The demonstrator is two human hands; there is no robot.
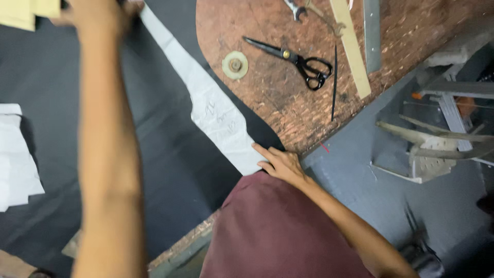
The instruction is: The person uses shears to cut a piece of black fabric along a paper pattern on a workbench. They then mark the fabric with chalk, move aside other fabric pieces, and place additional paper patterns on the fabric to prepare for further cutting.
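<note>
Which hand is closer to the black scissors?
The right hand. It rests on the near end of the long paper pattern piece, at the table edge just below the scissors. The left hand is stretched far away, at the pattern's other end.

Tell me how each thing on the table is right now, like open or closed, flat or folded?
Paper pattern piece: lying flat on the black cloth, held down at both ends.
Black cloth: spread out flat over the table.
Scissors: closed, lying untouched on the wooden table.
Left hand: pressing the far end of the pattern.
Right hand: fingers flat on the near end.
</note>
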